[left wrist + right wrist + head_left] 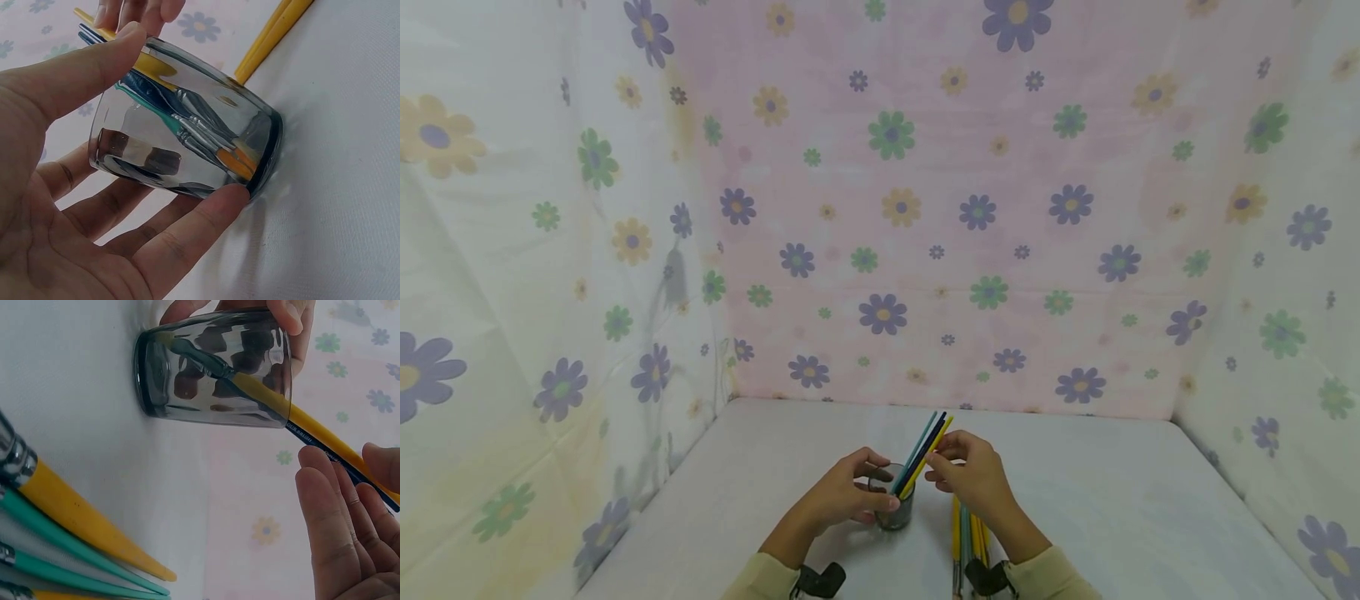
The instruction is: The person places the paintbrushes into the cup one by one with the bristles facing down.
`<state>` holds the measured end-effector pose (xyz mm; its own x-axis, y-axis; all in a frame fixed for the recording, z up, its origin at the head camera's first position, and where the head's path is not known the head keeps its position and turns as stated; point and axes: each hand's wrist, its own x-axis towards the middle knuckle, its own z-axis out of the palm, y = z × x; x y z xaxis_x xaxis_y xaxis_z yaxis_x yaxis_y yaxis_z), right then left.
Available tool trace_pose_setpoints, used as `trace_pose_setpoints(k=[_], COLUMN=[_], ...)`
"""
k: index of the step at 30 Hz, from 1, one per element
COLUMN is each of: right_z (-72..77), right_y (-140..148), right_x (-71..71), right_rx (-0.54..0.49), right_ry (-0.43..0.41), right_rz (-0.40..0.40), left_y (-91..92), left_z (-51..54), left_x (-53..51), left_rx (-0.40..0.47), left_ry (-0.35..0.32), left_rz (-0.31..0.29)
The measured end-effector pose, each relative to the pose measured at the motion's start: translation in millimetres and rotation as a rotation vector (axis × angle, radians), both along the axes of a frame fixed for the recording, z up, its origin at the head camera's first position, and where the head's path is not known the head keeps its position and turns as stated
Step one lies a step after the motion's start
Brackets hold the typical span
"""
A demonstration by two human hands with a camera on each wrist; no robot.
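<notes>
My left hand (838, 497) holds a clear grey-tinted drinking glass (140, 140), its thumb near the rim and its fingers around the side. Several paintbrushes lean in the glass, bristles down: a yellow paintbrush (269, 394), dark blue ones (147, 86) and a teal one (922, 443). Their handles slant up past the rim to the right. Above the rim, my right hand (976, 473) pinches the yellow paintbrush's handle between thumb and fingers. In the right wrist view a dark blue handle runs close beside the yellow one.
More paintbrushes with yellow (94, 515) and teal (75, 540) handles lie on the white table (760, 467), to the right of the glass and below my right hand. Flower-patterned cloth (940, 250) walls the table at the back and both sides.
</notes>
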<state>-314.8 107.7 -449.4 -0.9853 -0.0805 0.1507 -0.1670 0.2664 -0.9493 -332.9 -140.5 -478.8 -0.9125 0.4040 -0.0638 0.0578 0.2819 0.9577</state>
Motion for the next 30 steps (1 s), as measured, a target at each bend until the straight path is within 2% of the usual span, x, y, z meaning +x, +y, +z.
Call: trace_pose_setpoints(k=[18, 30], right_z=[-4.5, -11.3], right_y=[22, 41], right_x=[-5.4, -5.2], right_rx=[0.118, 0.232], right_ry=[-0.025, -0.105], right_rz=[-0.064, -0.138], left_y=[-1.2, -0.3], left_z=[-2.6, 1.2], left_x=[-0.1, 0.8], left_rx=[0.007, 0.01], left_ry=[-0.01, -0.01], left_rz=[0.009, -0.019])
